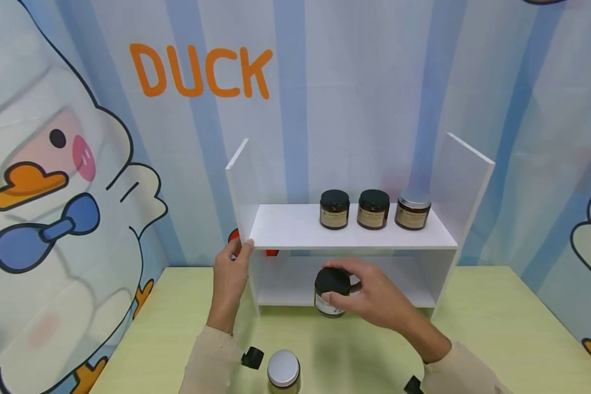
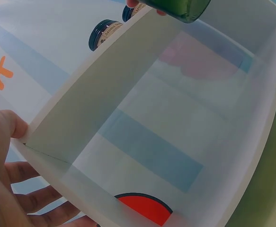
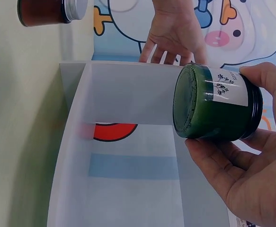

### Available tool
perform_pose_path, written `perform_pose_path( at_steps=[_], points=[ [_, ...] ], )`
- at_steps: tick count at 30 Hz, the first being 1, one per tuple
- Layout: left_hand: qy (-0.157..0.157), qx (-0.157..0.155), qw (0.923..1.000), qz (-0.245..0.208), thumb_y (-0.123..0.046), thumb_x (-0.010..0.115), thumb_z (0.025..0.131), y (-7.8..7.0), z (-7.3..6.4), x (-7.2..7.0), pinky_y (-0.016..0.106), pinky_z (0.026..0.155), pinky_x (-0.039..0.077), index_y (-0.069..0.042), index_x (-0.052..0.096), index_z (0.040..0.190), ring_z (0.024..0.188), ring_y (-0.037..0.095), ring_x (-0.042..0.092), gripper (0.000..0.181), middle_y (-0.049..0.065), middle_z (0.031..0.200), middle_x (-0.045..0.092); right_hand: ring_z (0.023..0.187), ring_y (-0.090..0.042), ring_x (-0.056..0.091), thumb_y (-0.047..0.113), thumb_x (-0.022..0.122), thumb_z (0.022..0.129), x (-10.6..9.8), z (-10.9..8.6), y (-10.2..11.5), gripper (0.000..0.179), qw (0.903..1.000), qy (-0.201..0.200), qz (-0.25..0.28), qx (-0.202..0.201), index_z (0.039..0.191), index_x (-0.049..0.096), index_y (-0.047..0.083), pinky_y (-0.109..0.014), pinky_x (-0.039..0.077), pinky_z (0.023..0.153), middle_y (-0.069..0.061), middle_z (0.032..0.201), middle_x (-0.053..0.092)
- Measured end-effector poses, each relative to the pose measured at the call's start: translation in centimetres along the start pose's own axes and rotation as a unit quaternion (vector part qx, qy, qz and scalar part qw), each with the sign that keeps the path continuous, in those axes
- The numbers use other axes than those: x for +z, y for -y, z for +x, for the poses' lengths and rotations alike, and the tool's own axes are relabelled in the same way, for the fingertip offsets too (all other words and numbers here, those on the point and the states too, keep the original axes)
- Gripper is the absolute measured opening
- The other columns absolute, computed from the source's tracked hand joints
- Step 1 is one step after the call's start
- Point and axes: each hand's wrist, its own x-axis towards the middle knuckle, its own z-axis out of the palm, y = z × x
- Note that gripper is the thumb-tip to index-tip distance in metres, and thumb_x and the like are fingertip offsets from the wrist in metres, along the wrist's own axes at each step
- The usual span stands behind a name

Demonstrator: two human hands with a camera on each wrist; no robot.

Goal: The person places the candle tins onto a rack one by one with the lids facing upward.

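Note:
In the head view my right hand (image 1: 374,293) grips a green glass jar (image 3: 218,123) with a black lid (image 1: 332,280) and a white label. The jar hangs upright in front of the lower level of a white shelf (image 1: 345,235). Its green base (image 2: 187,12) also shows at the top of the left wrist view. My left hand (image 1: 230,276) holds the shelf's left side panel (image 2: 57,175); the thumb (image 2: 15,124) lies at the front edge, the fingers along the outer side. On the upper board stand two black-lidded jars (image 1: 334,210) and a silver-lidded jar (image 1: 413,210).
Another silver-lidded jar (image 1: 283,371) stands on the pale green table (image 1: 177,317), between my forearms and nearer to me. High side panels (image 1: 465,191) rise at both ends of the shelf. Behind it hangs a striped blue backdrop (image 1: 364,98) with duck drawings.

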Motion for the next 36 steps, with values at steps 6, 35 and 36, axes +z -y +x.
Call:
perform_pose_path(
  at_steps=[6,35,36],
  points=[
    [-0.002,0.007,1.0000,0.001,-0.046,0.054,0.102,-0.1,-0.1,0.0,0.056,0.101,0.045,-0.013,0.058,0.141,0.122,0.031,0.050,0.051,0.009,0.137,0.057,0.099,-0.017,0.065,0.038,0.078,0.089,-0.4,0.4,0.4,0.048,1.0000,0.003,-0.004,0.002,0.132,0.065,0.021,-0.028,0.058,0.077,-0.003,0.123,0.067],
    [-0.004,-0.003,0.9999,0.009,-0.047,0.054,0.102,0.1,0.1,0.0,0.051,0.097,0.047,-0.013,0.056,0.143,0.118,0.029,0.050,0.054,0.008,0.138,0.057,0.102,-0.020,0.065,0.033,0.080,0.089,-2.2,2.2,1.9,0.049,0.9998,-0.014,-0.016,0.001,0.134,0.064,0.019,-0.030,0.058,0.077,-0.004,0.130,0.064],
    [-0.005,-0.003,0.9999,0.009,-0.047,0.054,0.102,0.1,0.1,0.0,0.050,0.096,0.047,-0.013,0.056,0.143,0.117,0.029,0.050,0.053,0.008,0.137,0.057,0.102,-0.020,0.065,0.033,0.080,0.089,-2.3,2.3,1.9,0.050,0.9998,-0.014,-0.017,0.002,0.134,0.064,0.018,-0.029,0.057,0.077,-0.004,0.131,0.064]
  ],
)
